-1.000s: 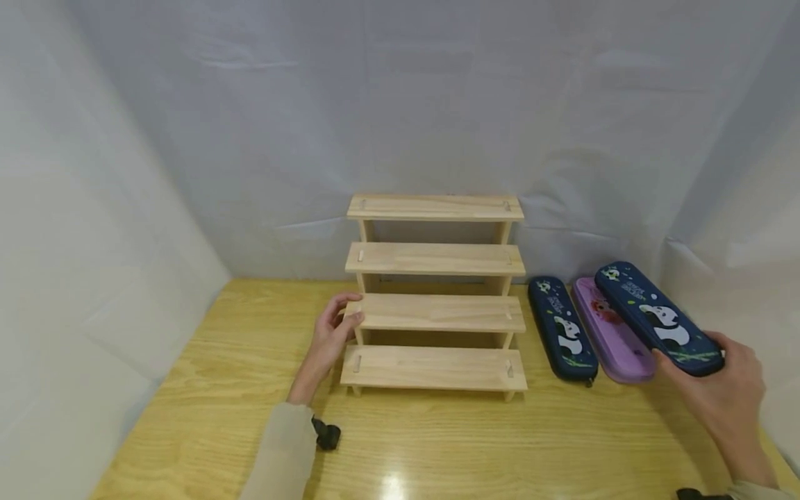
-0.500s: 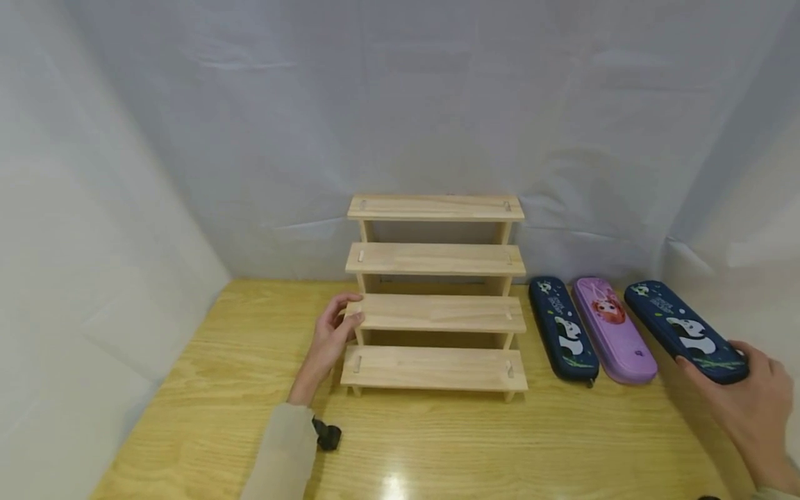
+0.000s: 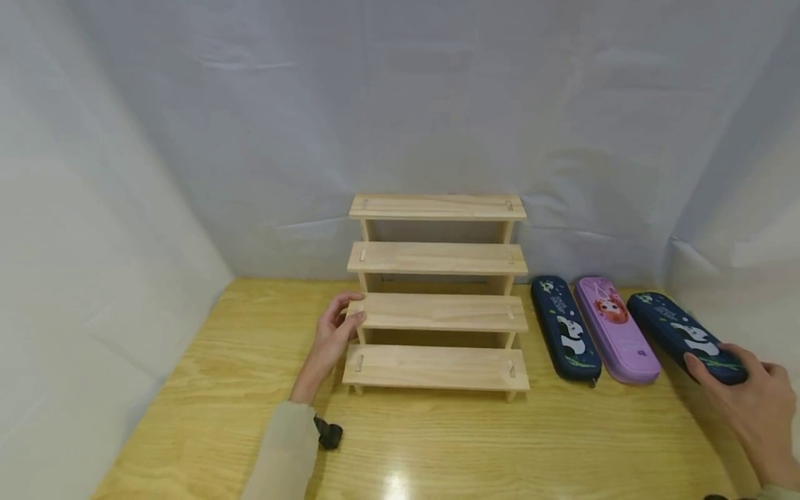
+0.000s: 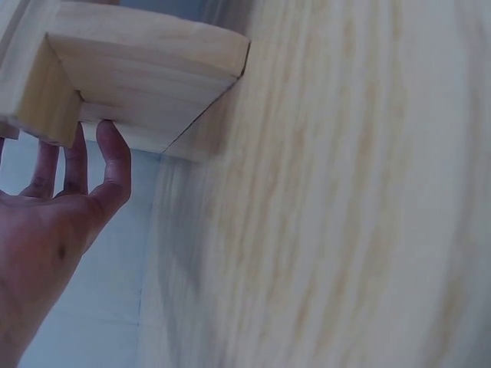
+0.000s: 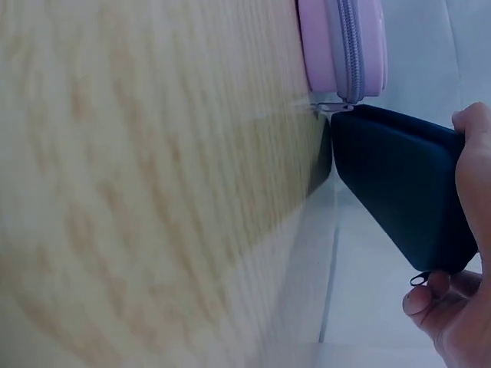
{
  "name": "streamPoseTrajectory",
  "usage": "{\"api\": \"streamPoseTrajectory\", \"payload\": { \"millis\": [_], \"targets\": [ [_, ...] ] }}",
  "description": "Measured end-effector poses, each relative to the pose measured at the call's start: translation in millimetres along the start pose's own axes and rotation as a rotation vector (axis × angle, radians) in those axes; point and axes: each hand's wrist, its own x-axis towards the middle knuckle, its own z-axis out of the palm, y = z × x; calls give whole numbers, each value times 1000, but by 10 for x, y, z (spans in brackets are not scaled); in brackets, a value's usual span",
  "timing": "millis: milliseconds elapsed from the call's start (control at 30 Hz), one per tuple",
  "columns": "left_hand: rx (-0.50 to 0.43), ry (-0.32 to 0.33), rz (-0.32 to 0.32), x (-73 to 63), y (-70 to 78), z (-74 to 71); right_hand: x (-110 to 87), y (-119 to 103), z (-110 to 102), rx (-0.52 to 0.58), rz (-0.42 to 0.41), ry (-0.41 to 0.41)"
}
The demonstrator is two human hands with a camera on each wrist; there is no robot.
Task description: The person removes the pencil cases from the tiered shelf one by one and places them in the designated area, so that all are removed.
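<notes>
A four-tier wooden step shelf stands on the table near the back. My left hand grips the left end of its second step from the bottom. In the left wrist view, fingertips touch the wood from below and beside it. At far right my right hand holds the near end of a navy panda pencil case. The right wrist view shows this navy case tilted, its near end raised off the table. Left of it lie a purple pencil case with a cartoon girl and another navy panda pencil case.
The yellow wood-grain table carries everything. White sheeting hangs close behind the shelf and along both sides, near the right hand. A black wrist device sits at the left sleeve.
My right hand has moved the navy pencil case right and down, from over the purple case to beside it, uncovering the purple case. The left hand stays on the shelf.
</notes>
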Motion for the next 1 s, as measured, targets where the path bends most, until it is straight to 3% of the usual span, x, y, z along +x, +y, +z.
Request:
{"api": "streamPoseTrajectory", "payload": {
  "millis": [433,633,800,1000],
  "targets": [
    [-4,3,5,-3,8,-12,169,30,98,-43,106,-204],
    [-4,-1,9,-3,-9,-15,251,63,157,-67,87,-267],
    [0,-4,10,-3,-11,-24,299,76,181,-83,18,-291],
    [64,-53,10,-47,20,-53,354,78,155,-100,-26,-332]
  ]
}}
